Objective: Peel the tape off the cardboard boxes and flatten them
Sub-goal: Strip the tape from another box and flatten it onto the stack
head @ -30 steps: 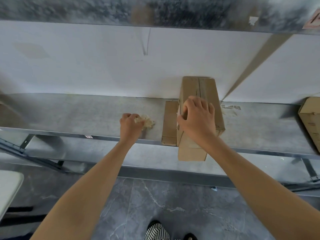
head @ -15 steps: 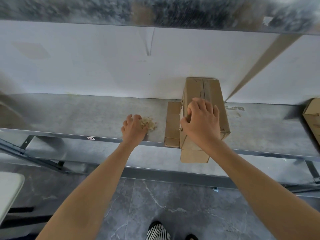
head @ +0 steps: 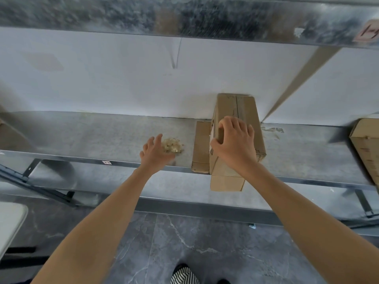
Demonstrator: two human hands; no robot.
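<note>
At the front edge of the grey metal shelf [head: 92, 138], the left hand [head: 155, 152] is held open, fingers spread, just beside a crumpled yellowish wad of peeled tape [head: 172, 145], while the right hand [head: 235, 142] is curled over the top left edge of the tall brown cardboard box [head: 244, 107]. Spanning that shelf from front edge to back, one flap overhanging, the box is judged light, stiff yet crushable, and best taken at its edges.
</note>
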